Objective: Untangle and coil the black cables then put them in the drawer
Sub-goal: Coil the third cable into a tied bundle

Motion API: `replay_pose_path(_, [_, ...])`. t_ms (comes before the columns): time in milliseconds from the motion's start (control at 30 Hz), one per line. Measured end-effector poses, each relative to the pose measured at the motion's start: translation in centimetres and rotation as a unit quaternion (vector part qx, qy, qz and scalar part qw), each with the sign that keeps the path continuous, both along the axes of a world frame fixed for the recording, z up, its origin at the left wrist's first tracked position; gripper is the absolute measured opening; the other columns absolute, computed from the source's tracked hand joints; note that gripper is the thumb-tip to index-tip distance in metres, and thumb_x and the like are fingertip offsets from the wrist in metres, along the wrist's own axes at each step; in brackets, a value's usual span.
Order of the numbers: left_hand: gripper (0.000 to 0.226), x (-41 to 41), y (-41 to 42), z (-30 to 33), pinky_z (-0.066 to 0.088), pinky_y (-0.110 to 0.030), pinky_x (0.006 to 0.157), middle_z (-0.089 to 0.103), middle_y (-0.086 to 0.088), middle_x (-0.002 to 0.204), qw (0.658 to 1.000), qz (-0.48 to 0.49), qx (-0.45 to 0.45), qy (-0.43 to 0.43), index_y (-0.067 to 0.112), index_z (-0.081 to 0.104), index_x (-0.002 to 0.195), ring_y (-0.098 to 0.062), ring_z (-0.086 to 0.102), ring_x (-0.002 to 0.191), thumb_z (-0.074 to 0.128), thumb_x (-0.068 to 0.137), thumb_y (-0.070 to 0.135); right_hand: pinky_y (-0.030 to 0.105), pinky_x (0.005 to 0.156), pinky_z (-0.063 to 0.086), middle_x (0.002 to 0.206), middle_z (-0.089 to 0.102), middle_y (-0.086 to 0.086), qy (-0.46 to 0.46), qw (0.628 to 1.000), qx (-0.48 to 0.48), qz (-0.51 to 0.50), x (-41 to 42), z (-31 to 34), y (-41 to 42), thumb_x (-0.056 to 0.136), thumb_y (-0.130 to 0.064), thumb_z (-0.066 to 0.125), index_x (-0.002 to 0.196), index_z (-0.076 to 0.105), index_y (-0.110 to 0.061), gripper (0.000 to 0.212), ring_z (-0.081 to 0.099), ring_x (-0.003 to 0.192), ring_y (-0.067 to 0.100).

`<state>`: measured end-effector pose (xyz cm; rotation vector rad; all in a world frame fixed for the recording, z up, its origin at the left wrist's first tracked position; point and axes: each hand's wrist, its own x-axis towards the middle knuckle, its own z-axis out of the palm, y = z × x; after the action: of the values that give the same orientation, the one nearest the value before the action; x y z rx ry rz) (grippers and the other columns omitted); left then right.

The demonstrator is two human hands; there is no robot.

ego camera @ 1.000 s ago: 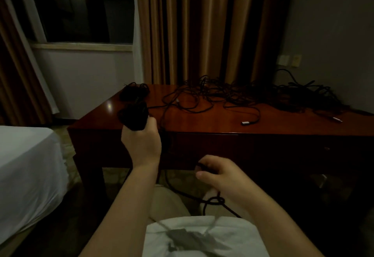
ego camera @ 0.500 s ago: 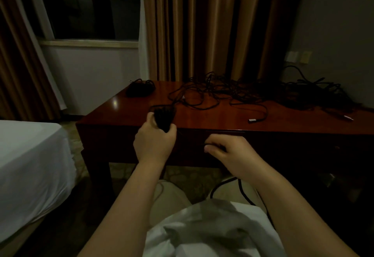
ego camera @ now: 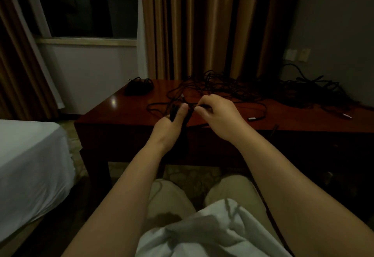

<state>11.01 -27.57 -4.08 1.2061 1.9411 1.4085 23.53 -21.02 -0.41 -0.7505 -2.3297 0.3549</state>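
Both hands grip black cable over the table [ego camera: 125,115] — left hand [ego camera: 172,124] a bunch, right hand [ego camera: 217,113] a strand.

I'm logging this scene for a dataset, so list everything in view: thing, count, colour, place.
coiled cable bundle: one, black, table's far left corner
tangled cables: one sprawling heap, black, across table's back and right
held cable: one, black, between both hands
table: one, reddish-brown wood, centre
bed: one, white sheet, left
curtains: tan, behind table
window: one, dark, upper left
wall plates: two, pale, right wall
left hand: grips cable loops
right hand: pinches the cable
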Motion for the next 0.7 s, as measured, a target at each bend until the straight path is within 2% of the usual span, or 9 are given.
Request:
replay_pose_path(100, [0.022, 0.5, -0.3, -0.2, 0.042, -0.028, 0.064, 0.056, 0.008, 0.085, 0.997, -0.067, -0.023, 0.01, 0.028, 0.056, 0.087, -0.011, 0.054, 0.079, 0.067, 0.081, 0.046, 0.009, 0.049, 0.033, 0.079, 0.048, -0.01, -0.01, 0.998, -0.065, 0.012, 1.0, 0.5, 0.0, 0.095, -0.026, 0.053, 0.093, 0.061, -0.02, 0.011, 0.045, 0.07, 0.006])
replay_pose_path(200, [0.016, 0.1, -0.2, -0.6, 0.039, -0.028, 0.06, 0.055, 0.0, 0.076, 0.993, -0.047, -0.061, 0.094, 0.025, 0.052, 0.076, -0.017, 0.052, 0.066, 0.067, 0.08, 0.018, 0.01, 0.046, 0.034, 0.072, 0.051, -0.008, -0.051, 0.991, -0.124, 0.02, 2.2, 0.8, 0.1, 0.092, -0.022, 0.055, 0.085, 0.06, -0.025, 0.01, 0.049, 0.063, 0.009])
replay_pose_path(267, [0.013, -0.3, -0.5, -0.5, 0.041, -0.032, 0.061, 0.058, -0.004, 0.077, 0.994, 0.004, -0.027, 0.108, 0.024, 0.053, 0.075, -0.023, 0.055, 0.068, 0.063, 0.079, 0.017, 0.021, 0.064, 0.041, 0.078, 0.054, -0.008, -0.078, 0.989, -0.119, -0.026, 2.6, 0.3, 0.4, 0.093, -0.02, 0.051, 0.095, 0.063, -0.024, 0.012, 0.053, 0.074, 0.013])
replay_pose_path(333, [0.013, -0.5, -0.8, -0.3, 0.04, -0.033, 0.06, 0.057, -0.006, 0.076, 0.996, 0.038, 0.011, 0.086, 0.021, 0.052, 0.074, -0.026, 0.054, 0.068, 0.062, 0.08, 0.015, 0.035, 0.089, 0.036, 0.099, 0.053, -0.003, -0.098, 0.981, 0.004, -0.165, 2.8, -0.8, 1.0, 0.094, -0.024, 0.05, 0.111, 0.061, -0.019, 0.022, 0.049, 0.101, 0.02])
replay_pose_path(400, [0.012, -0.2, -0.8, -0.2, 0.038, -0.033, 0.059, 0.054, -0.006, 0.074, 0.996, 0.048, 0.025, 0.075, 0.016, 0.051, 0.073, -0.025, 0.051, 0.065, 0.06, 0.079, 0.014, 0.04, 0.096, 0.033, 0.121, 0.046, 0.007, -0.097, 0.947, 0.101, -0.289, 3.0, -2.0, 1.3, 0.093, -0.032, 0.053, 0.12, 0.054, -0.015, 0.032, 0.041, 0.115, 0.027])
replay_pose_path(433, [0.013, 0.1, -0.8, -0.2, 0.037, -0.032, 0.058, 0.053, -0.006, 0.072, 0.996, 0.054, 0.023, 0.071, 0.015, 0.05, 0.071, -0.024, 0.05, 0.064, 0.06, 0.079, 0.014, 0.039, 0.092, 0.037, 0.124, 0.044, 0.011, -0.095, 0.939, 0.092, -0.318, 3.1, -2.4, 1.4, 0.092, -0.036, 0.055, 0.123, 0.049, -0.013, 0.039, 0.042, 0.115, 0.029])
replay_pose_path(567, [0.02, 1.4, -0.4, -0.6, 0.034, -0.031, 0.055, 0.047, -0.002, 0.065, 0.998, 0.058, 0.019, 0.024, 0.015, 0.045, 0.067, -0.022, 0.046, 0.06, 0.06, 0.08, 0.012, 0.033, 0.064, 0.043, 0.101, 0.06, 0.011, -0.1, 0.933, -0.085, -0.335, 3.2, -4.0, 2.0, 0.092, -0.042, 0.054, 0.106, 0.051, -0.009, 0.036, 0.059, 0.089, 0.028])
replay_pose_path(633, [0.027, 2.0, -0.3, -1.3, 0.032, -0.034, 0.056, 0.042, -0.002, 0.061, 0.999, 0.033, 0.008, 0.002, 0.015, 0.04, 0.063, -0.023, 0.042, 0.059, 0.06, 0.079, 0.009, 0.033, 0.066, 0.05, 0.095, 0.062, 0.01, -0.01, 0.943, -0.187, -0.274, 3.2, -5.0, 2.6, 0.093, -0.023, 0.057, 0.106, 0.058, -0.008, 0.02, 0.061, 0.082, 0.022])
replay_pose_path(700, [0.033, 1.9, -0.3, -1.9, 0.028, -0.035, 0.057, 0.037, -0.001, 0.057, 1.0, 0.016, 0.0, 0.007, 0.015, 0.034, 0.059, -0.021, 0.036, 0.056, 0.06, 0.078, 0.008, 0.03, 0.073, 0.052, 0.103, 0.063, 0.009, 0.131, 0.925, -0.32, -0.158, 3.3, -5.2, 3.1, 0.091, 0.0, 0.054, 0.12, 0.057, -0.008, 0.03, 0.063, 0.082, 0.018])
